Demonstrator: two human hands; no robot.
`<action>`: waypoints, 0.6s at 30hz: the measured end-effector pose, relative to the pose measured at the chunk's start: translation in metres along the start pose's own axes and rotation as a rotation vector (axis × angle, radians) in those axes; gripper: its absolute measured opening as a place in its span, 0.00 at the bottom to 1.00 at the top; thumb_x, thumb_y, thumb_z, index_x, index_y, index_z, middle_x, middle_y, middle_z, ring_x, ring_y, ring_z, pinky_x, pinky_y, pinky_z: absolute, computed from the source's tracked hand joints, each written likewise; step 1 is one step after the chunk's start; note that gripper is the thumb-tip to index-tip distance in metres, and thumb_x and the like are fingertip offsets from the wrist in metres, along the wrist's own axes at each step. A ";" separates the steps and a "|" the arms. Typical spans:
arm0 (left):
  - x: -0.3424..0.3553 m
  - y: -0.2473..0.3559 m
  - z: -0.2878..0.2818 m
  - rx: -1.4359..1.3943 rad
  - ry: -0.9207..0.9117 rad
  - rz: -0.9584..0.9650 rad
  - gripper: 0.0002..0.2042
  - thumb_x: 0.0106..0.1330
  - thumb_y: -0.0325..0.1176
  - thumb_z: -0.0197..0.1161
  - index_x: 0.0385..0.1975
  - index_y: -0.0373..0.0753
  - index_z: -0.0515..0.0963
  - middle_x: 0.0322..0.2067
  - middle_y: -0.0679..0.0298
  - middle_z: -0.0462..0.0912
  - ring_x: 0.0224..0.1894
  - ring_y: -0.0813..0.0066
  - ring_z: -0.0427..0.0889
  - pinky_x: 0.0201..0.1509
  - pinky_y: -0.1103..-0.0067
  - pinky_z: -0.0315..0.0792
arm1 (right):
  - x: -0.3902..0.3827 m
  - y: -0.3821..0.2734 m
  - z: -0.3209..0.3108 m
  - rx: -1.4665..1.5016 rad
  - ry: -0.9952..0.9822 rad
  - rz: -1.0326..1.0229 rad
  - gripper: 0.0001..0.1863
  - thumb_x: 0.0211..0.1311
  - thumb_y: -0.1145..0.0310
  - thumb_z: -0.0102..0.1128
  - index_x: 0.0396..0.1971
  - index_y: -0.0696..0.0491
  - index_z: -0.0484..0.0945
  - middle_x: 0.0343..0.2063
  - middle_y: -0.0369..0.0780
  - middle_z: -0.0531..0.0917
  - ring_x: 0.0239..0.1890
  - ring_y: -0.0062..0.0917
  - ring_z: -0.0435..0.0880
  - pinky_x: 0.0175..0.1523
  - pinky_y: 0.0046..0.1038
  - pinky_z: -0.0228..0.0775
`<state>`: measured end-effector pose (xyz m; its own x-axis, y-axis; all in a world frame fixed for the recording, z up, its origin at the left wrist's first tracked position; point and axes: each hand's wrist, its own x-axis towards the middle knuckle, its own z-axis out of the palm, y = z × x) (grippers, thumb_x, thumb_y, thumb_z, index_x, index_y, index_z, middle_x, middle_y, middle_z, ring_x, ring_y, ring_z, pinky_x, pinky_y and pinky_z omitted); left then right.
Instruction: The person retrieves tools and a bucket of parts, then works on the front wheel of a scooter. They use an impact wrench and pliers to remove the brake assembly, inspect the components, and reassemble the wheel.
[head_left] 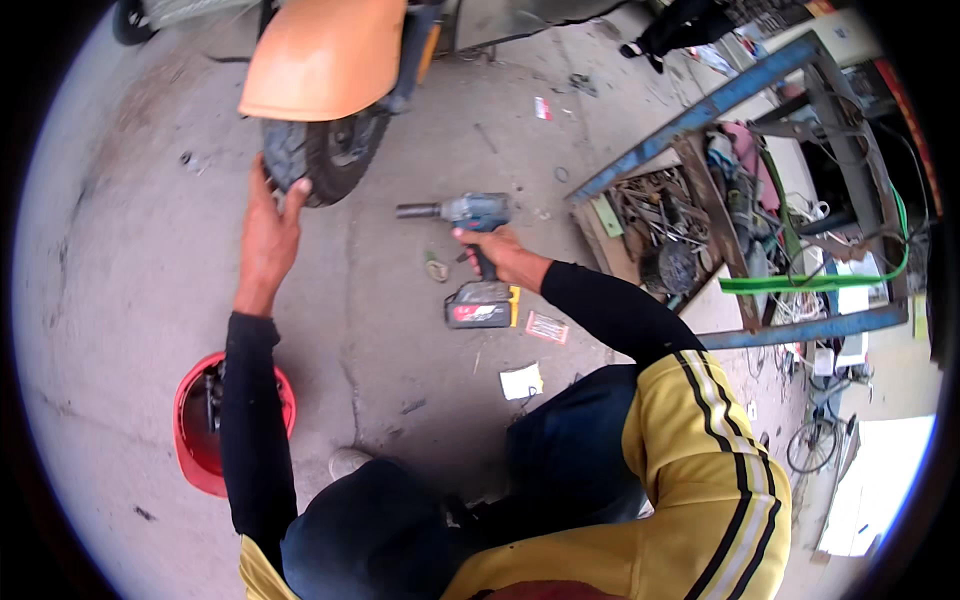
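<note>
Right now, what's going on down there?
A person holds a cordless impact wrench in the right grip, its socket pointing left. The left grip is on a treaded tyre below an orange fender. An upturned red hard hat with dark parts inside lies partly hidden by the left sleeve.

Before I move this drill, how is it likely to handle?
The drill probably feels bottom-heavy, given its chunky battery. The long socket jutting from its front may tug it forward. It looks hard-shelled, so it likely won't flex.
</note>
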<state>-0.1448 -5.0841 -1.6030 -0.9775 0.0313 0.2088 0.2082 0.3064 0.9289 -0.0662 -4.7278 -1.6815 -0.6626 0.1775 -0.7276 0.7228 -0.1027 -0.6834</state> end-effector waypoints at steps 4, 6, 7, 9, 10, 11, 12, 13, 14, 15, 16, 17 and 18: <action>0.020 0.023 0.008 0.030 -0.085 -0.020 0.36 0.78 0.38 0.58 0.76 0.28 0.47 0.70 0.41 0.64 0.69 0.56 0.70 0.69 0.68 0.68 | -0.010 0.025 0.008 -0.109 -0.117 0.014 0.17 0.59 0.62 0.77 0.26 0.54 0.75 0.18 0.35 0.77 0.16 0.20 0.74 0.17 0.29 0.66; 0.016 0.018 0.009 0.045 -0.098 -0.031 0.36 0.79 0.40 0.58 0.76 0.28 0.47 0.72 0.42 0.62 0.70 0.55 0.69 0.71 0.67 0.67 | -0.012 0.043 0.018 -0.134 -0.110 0.057 0.17 0.59 0.63 0.77 0.27 0.55 0.75 0.18 0.35 0.77 0.16 0.21 0.75 0.18 0.29 0.67; 0.014 0.015 0.008 0.058 -0.094 -0.035 0.36 0.79 0.40 0.58 0.76 0.29 0.47 0.72 0.43 0.62 0.71 0.55 0.69 0.71 0.67 0.66 | -0.014 0.050 0.023 -0.154 -0.110 0.079 0.16 0.59 0.64 0.77 0.27 0.55 0.75 0.18 0.35 0.77 0.16 0.21 0.75 0.18 0.30 0.68; 0.011 0.010 0.005 0.078 -0.071 -0.042 0.37 0.79 0.42 0.57 0.76 0.29 0.47 0.73 0.43 0.61 0.71 0.55 0.69 0.72 0.66 0.65 | -0.011 0.062 0.028 -0.122 -0.193 0.070 0.16 0.59 0.65 0.77 0.28 0.54 0.75 0.19 0.36 0.77 0.17 0.22 0.76 0.18 0.31 0.69; 0.009 0.008 0.006 0.076 -0.074 -0.043 0.37 0.79 0.42 0.57 0.76 0.29 0.47 0.73 0.43 0.61 0.71 0.54 0.68 0.72 0.66 0.65 | -0.008 0.067 0.027 -0.110 -0.229 0.064 0.15 0.59 0.66 0.77 0.28 0.54 0.75 0.19 0.36 0.78 0.17 0.22 0.76 0.18 0.31 0.69; 0.016 0.015 0.004 0.080 -0.075 -0.043 0.37 0.79 0.42 0.57 0.77 0.30 0.47 0.73 0.44 0.61 0.71 0.54 0.68 0.73 0.66 0.64 | -0.004 0.065 0.028 -0.095 -0.238 0.087 0.13 0.58 0.68 0.76 0.30 0.55 0.77 0.20 0.37 0.79 0.18 0.22 0.78 0.19 0.31 0.71; 0.013 0.013 0.002 0.081 -0.071 -0.037 0.37 0.79 0.43 0.57 0.77 0.30 0.47 0.73 0.44 0.60 0.72 0.54 0.68 0.73 0.66 0.64 | 0.000 0.069 0.026 -0.138 -0.266 0.063 0.13 0.57 0.68 0.77 0.32 0.56 0.78 0.21 0.38 0.80 0.20 0.24 0.79 0.22 0.33 0.74; 0.010 0.012 0.004 0.063 -0.075 -0.025 0.36 0.80 0.43 0.56 0.77 0.30 0.47 0.73 0.44 0.60 0.72 0.55 0.67 0.73 0.66 0.64 | 0.004 0.072 0.022 -0.182 -0.292 0.040 0.14 0.56 0.68 0.77 0.33 0.57 0.79 0.22 0.38 0.81 0.22 0.26 0.81 0.24 0.34 0.76; 0.008 0.010 0.004 0.069 -0.072 -0.018 0.36 0.80 0.43 0.56 0.77 0.30 0.47 0.74 0.44 0.60 0.72 0.55 0.67 0.73 0.66 0.63 | 0.001 0.071 0.021 -0.224 -0.321 0.018 0.15 0.55 0.67 0.78 0.35 0.58 0.80 0.23 0.39 0.81 0.24 0.28 0.82 0.27 0.35 0.78; 0.007 0.008 0.004 0.073 -0.072 -0.011 0.36 0.80 0.43 0.55 0.77 0.30 0.47 0.74 0.44 0.59 0.72 0.56 0.67 0.74 0.66 0.63 | -0.015 0.068 0.022 -0.595 -0.037 -0.148 0.22 0.52 0.61 0.79 0.39 0.62 0.82 0.30 0.44 0.85 0.36 0.37 0.87 0.41 0.39 0.82; 0.006 0.006 0.007 0.076 -0.074 -0.003 0.36 0.80 0.43 0.55 0.77 0.30 0.47 0.74 0.44 0.59 0.72 0.56 0.67 0.74 0.66 0.63 | -0.008 0.073 0.014 -0.723 -0.115 -0.237 0.23 0.53 0.59 0.77 0.39 0.62 0.82 0.31 0.45 0.86 0.38 0.40 0.87 0.45 0.41 0.80; 0.006 0.003 0.015 0.060 -0.086 0.017 0.35 0.80 0.43 0.54 0.77 0.30 0.47 0.74 0.45 0.59 0.71 0.57 0.67 0.74 0.66 0.62 | 0.004 0.081 -0.001 -0.855 -0.180 -0.321 0.25 0.55 0.56 0.76 0.40 0.63 0.81 0.33 0.47 0.86 0.41 0.44 0.86 0.48 0.42 0.78; 0.011 0.005 0.010 0.077 -0.079 0.011 0.35 0.81 0.43 0.54 0.77 0.30 0.47 0.74 0.46 0.59 0.71 0.58 0.67 0.74 0.66 0.62 | 0.001 0.068 -0.004 -0.977 -0.263 -0.414 0.26 0.56 0.54 0.74 0.41 0.63 0.81 0.34 0.49 0.86 0.43 0.48 0.85 0.52 0.44 0.76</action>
<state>-0.1550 -5.0724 -1.5991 -0.9756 0.1086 0.1911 0.2183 0.3776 0.8999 -0.0167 -4.7303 -1.7288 -0.8275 -0.2076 -0.5216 0.2004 0.7586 -0.6199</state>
